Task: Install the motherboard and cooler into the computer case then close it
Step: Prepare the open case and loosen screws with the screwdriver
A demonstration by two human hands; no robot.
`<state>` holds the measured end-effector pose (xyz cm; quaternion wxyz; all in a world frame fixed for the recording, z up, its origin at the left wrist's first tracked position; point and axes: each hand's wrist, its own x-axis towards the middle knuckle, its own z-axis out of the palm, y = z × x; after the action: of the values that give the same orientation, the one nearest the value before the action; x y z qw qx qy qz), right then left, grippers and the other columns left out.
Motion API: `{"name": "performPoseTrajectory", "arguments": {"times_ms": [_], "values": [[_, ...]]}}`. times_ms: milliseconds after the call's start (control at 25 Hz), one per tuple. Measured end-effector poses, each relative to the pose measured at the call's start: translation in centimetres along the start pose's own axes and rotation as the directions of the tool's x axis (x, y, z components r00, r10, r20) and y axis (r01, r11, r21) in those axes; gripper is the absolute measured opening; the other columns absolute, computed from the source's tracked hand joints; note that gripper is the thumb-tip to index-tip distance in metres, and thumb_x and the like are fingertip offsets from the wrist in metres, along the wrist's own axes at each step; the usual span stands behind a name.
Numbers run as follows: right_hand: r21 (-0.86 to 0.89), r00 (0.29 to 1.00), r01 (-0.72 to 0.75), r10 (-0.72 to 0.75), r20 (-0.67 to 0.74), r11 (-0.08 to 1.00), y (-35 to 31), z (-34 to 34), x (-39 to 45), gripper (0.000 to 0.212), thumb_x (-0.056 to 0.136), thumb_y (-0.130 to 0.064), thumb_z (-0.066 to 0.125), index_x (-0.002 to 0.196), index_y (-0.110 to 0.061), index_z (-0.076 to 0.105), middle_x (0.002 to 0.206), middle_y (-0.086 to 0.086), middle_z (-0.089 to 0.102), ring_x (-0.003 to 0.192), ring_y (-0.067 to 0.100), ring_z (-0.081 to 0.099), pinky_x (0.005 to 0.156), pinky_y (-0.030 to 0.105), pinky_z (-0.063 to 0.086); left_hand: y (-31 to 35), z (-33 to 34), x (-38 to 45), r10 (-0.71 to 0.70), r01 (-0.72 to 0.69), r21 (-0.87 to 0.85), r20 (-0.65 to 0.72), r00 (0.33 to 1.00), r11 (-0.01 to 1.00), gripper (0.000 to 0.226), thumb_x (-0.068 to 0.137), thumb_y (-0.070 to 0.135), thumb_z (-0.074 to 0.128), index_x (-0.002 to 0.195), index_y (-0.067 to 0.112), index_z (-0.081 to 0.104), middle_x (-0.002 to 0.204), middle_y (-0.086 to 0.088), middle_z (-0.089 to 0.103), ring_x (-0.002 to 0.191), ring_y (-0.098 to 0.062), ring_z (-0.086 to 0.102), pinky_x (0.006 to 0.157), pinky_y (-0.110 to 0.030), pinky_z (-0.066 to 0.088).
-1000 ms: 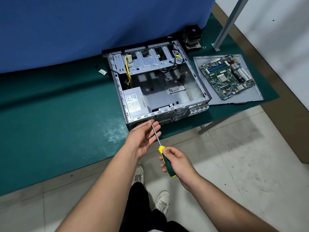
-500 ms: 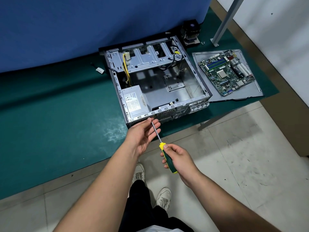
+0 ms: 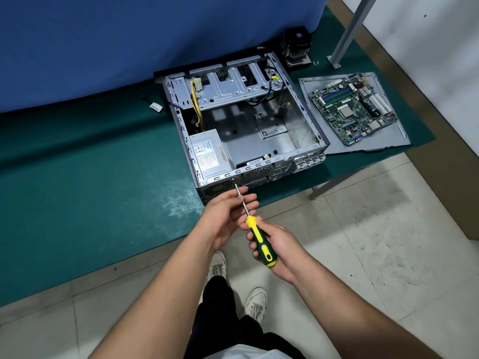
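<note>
R hand (image 3: 278, 239) grips screwdriver (image 3: 260, 243) handle; L hand (image 3: 224, 216) relaxed, fingers steadying shaft; tip at case (image 3: 308, 120) rear edge, 12 o'clock of hands.

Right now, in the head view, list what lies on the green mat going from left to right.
Small white connector → open computer case → grey side panel with the motherboard lying on it. The cooler stands behind the case's right far corner, so its place in the order is unclear.
</note>
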<state>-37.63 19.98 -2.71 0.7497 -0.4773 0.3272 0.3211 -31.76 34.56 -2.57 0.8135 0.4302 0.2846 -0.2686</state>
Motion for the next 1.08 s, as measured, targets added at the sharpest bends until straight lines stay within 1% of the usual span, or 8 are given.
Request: {"name": "performPoseTrajectory", "arguments": {"times_ms": [320,360,440,520,600,680,760,1080], "values": [[-0.359,0.946,0.248,-0.305,-0.109,0.900,0.7,0.3,-0.7,0.023,0.096,-0.019,0.071,0.104,-0.007,0.055,0.089,0.011,0.063,0.057,0.015,0.061,0.056,0.030,0.054,0.4,1.6,-0.7,0.154,-0.099,0.279,-0.181,0.971,0.955,0.015,0.097,0.006,0.068,0.109,-0.003,0.067,0.084,-0.012,0.077,0.076,-0.023,0.077,0.064,-0.032,0.062],[-0.348,0.943,0.249,-0.309,-0.125,0.904,0.6,0.5,-0.7,0.019,0.097,-0.019,0.070,0.100,-0.007,0.056,0.085,0.011,0.063,0.055,0.014,0.059,0.053,0.029,0.053,0.7,1.6,-0.8,0.268,-0.133,0.504,-0.205,0.941,0.853,0.016,0.096,0.016,0.071,0.104,0.002,0.070,0.080,-0.009,0.076,0.073,-0.023,0.075,0.064,-0.035,0.063],[-0.293,0.958,0.210,-0.257,-0.130,0.933,0.3,0.7,-0.9,0.018,0.101,-0.023,0.064,0.092,-0.008,0.060,0.078,0.010,0.065,0.054,0.014,0.056,0.048,0.027,0.049,1.6,0.9,-0.9,0.636,-0.149,0.956,-0.047,0.770,0.251,0.018,0.093,0.034,0.072,0.094,0.017,0.070,0.084,-0.001,0.073,0.080,-0.023,0.067,0.067,-0.035,0.054],[-0.260,0.973,0.148,-0.187,-0.133,0.954,0.0,0.8,-1.1,0.027,0.104,-0.029,0.059,0.093,-0.006,0.067,0.075,0.007,0.069,0.053,0.014,0.054,0.046,0.025,0.045,3.2,-0.3,-0.4,0.764,-0.080,0.954,0.279,0.582,-0.289,0.028,0.088,0.035,0.073,0.113,0.024,0.068,0.115,-0.003,0.069,0.109,-0.028,0.060,0.082,-0.039,0.046],[-0.223,0.982,0.112,-0.142,-0.125,0.969,0.0,0.7,-1.1,0.032,0.104,-0.034,0.057,0.098,-0.006,0.072,0.077,0.006,0.071,0.052,0.014,0.054,0.045,0.024,0.043,5.4,-1.5,0.8,0.617,-0.021,0.868,0.369,0.695,-0.496,0.062,0.090,0.039,0.070,0.147,0.028,0.047,0.158,-0.005,0.042,0.148,-0.030,0.034,0.116,-0.047,0.031],[-0.222,0.978,0.138,-0.168,-0.122,0.965,0.3,0.8,-0.9,0.027,0.101,-0.036,0.063,0.100,-0.009,0.070,0.083,0.005,0.070,0.051,0.013,0.055,0.044,0.024,0.041,6.6,-2.5,2.4,0.479,-0.008,0.810,0.354,0.803,-0.586,0.076,0.099,0.048,0.057,0.162,0.030,0.019,0.171,0.000,0.015,0.158,-0.025,0.012,0.127,-0.044,0.010],[-0.299,0.954,0.199,-0.254,-0.156,0.933,0.5,0.9,-0.6,0.025,0.094,-0.031,0.074,0.102,-0.012,0.060,0.090,0.004,0.067,0.050,0.012,0.056,0.045,0.026,0.042,6.3,-3.4,3.4,0.464,0.000,0.779,0.373,0.803,-0.627,0.074,0.104,0.048,0.047,0.164,0.028,0.007,0.172,0.001,0.007,0.159,-0.023,0.008,0.128,-0.043,0.007],[-0.262,0.971,0.159,-0.198,-0.132,0.952,0.0,0.2,-0.7,0.032,0.102,-0.035,0.060,0.099,-0.005,0.069,0.077,0.005,0.073,0.051,0.012,0.054,0.044,0.024,0.043,5.4,-3.4,3.7,0.509,-0.030,0.811,0.395,0.765,-0.584,0.070,0.105,0.037,0.044,0.164,0.025,0.010,0.172,-0.002,0.010,0.158,-0.028,0.009,0.128,-0.046,0.004]]}}
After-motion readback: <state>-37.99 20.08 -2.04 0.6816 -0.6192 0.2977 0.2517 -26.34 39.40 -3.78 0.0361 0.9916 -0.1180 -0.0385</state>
